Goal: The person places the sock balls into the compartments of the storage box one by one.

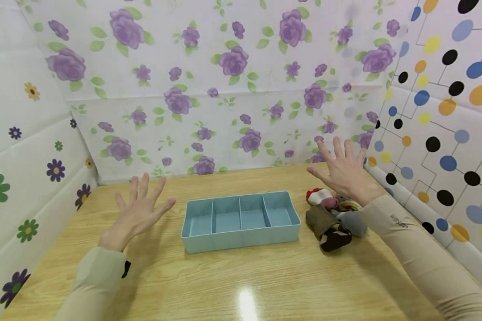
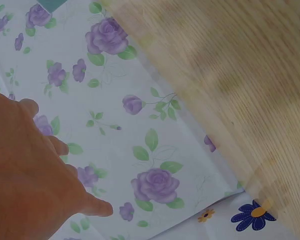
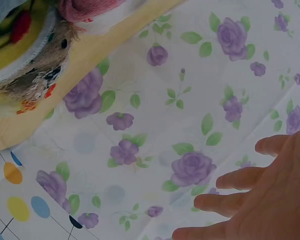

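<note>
Both hands are raised over the table with fingers spread, holding nothing. My left hand [image 1: 138,216] is left of a light blue tray [image 1: 241,238] with a row of several compartments, all showing bare bottoms. On the other side, my right hand [image 1: 347,176] hovers above and behind a pile of bundled cloth pieces [image 1: 321,220]. The pile mixes brown, grey, pink, and red-and-white fabric; my right forearm overlaps its edge. In the right wrist view, a yellow patterned cloth piece [image 3: 19,45] and a pink one [image 3: 89,7] show near the table edge.
The wooden table [image 1: 209,281] is enclosed by a floral sheet [image 1: 225,111] at the back, a flower-print sheet [image 1: 28,147] on the left and a dotted sheet [image 1: 446,116] on the right. A small black tab [image 1: 126,269] shows at the left cuff.
</note>
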Demonstrator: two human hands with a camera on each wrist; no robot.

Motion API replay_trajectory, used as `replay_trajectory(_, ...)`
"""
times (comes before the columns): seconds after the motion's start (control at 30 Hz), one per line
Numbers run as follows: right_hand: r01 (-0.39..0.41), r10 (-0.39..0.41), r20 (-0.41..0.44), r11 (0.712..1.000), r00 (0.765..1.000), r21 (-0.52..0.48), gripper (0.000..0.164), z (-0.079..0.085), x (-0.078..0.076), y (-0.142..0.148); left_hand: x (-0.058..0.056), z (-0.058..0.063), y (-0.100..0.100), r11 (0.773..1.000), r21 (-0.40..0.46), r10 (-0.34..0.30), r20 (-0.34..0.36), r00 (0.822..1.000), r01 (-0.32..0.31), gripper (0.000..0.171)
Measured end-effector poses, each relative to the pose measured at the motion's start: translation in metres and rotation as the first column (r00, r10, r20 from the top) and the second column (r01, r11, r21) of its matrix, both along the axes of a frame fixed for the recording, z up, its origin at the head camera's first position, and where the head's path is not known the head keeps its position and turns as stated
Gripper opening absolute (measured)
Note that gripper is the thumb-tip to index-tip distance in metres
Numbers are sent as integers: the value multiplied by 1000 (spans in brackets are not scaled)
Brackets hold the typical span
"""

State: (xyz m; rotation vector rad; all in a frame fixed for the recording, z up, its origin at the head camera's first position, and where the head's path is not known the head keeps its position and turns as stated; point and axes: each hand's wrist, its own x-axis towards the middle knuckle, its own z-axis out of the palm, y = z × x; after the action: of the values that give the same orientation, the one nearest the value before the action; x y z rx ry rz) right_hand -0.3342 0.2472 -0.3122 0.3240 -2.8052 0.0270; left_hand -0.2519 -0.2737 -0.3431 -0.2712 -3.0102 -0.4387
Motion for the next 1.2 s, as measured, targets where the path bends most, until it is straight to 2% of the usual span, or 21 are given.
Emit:
replay_trajectory(0.17, -13, 13, 11, 1000, 1000, 4, 88, 1, 2, -4, -3, 0, 2, 998, 38, -56, 34, 998, 55, 78)
replay_trajectory(0.23, -23, 23, 23, 1000, 999, 8, 88, 2, 3, -5, -6, -1, 5, 993, 68, -106, 60, 993, 102, 80)
replay_trajectory(0.3, -32, 32, 30, 999, 999, 15, 87, 1, 3, -6, -9, -3, 8, 980, 115, -175, 94, 980, 163, 83)
replay_trajectory(0.4, -52, 52, 38, 999, 998, 14, 87, 1, 3, -10, -13, -6, 15, 947, 203, -283, 173, 943, 247, 90)
replay_trajectory(0.5, -71, 70, 61, 997, 996, 10, 88, 0, 3, -14, -14, -9, 22, 906, 297, -380, 258, 888, 301, 99)
replay_trajectory(0.57, -86, 87, 100, 996, 991, -23, 88, 0, 4, -16, -15, -11, 26, 890, 321, -419, 295, 859, 324, 106)
replay_trajectory(0.67, -110, 115, 168, 993, 979, -36, 89, 0, 7, -18, -17, -13, 29, 881, 315, -448, 322, 834, 352, 114)
replay_trajectory(0.77, -142, 145, 226, 989, 963, -32, 90, -2, 11, -20, -18, -14, 30, 884, 295, -452, 332, 828, 363, 117)
replay_trajectory(0.97, -178, 184, 278, 983, 943, -47, 91, -12, 19, -22, -19, -15, 30, 879, 308, -460, 342, 820, 364, 121)
replay_trajectory(1.07, -182, 188, 339, 982, 922, -49, 89, -17, 22, -22, -20, -16, 30, 878, 306, -462, 344, 818, 368, 123)
replay_trajectory(1.2, -191, 181, 447, 981, 876, -23, 83, -24, 28, -24, -20, -16, 31, 877, 314, -463, 345, 816, 364, 122)
